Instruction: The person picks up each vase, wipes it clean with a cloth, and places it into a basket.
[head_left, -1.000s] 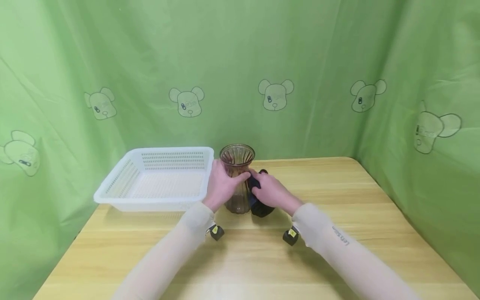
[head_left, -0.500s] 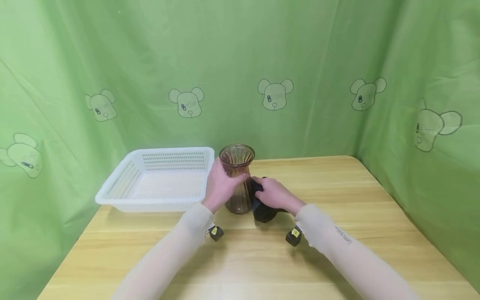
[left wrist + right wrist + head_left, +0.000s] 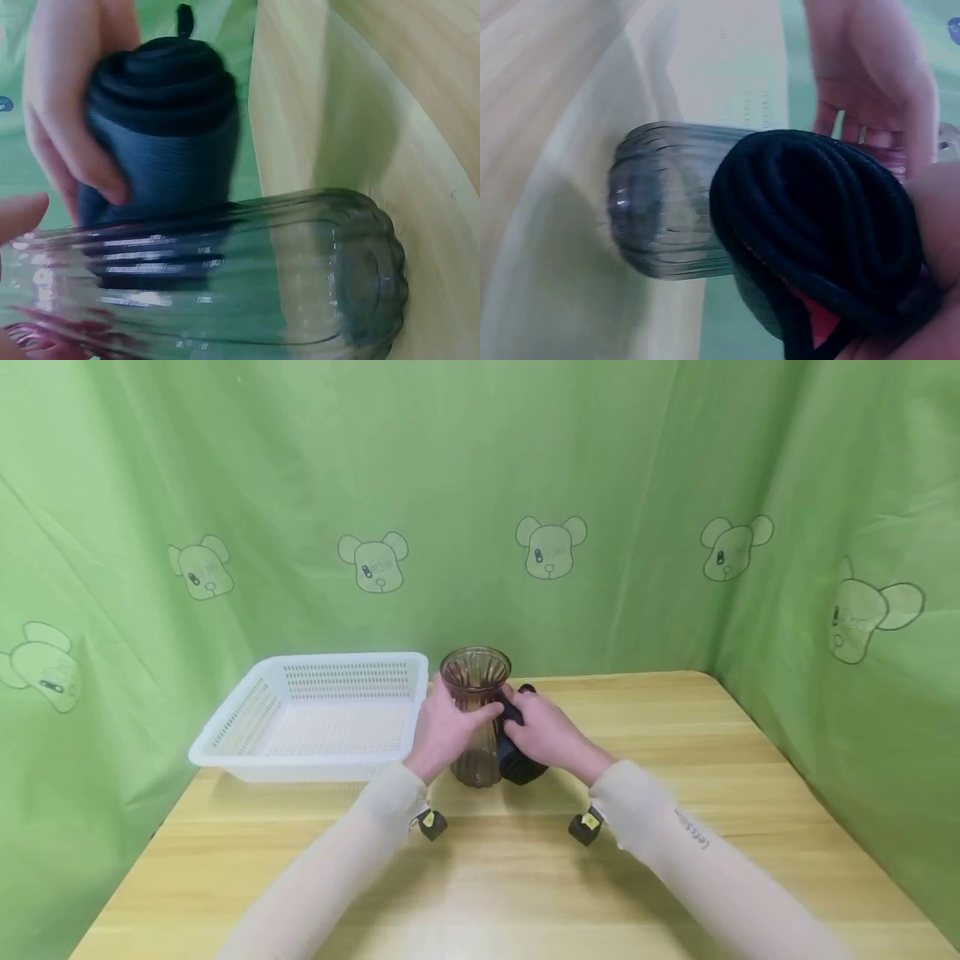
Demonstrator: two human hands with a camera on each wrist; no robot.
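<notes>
Dark cloth roll [image 3: 521, 766], center of head frame, just right of upright glass vase [image 3: 475, 765] clasped in left hand [image 3: 442, 728], with long axis crosswise to it in left-wrist view, held in nearer, curled right hand [image 3: 549, 729].

I see a smoky-brown vase [image 3: 476, 760] | right of vase: blue-black roll [image 3: 519, 763] | left: white basket [image 3: 300, 772] | under: yellow wood-grained surface [image 3: 675, 760] | behind: green curtain [image 3: 450, 452], dark-outlined animal heads [image 3: 550, 556]

Dark rolled cloth [image 3: 521, 763] slightly higher, right hand [image 3: 551, 728] raised along with it
</notes>
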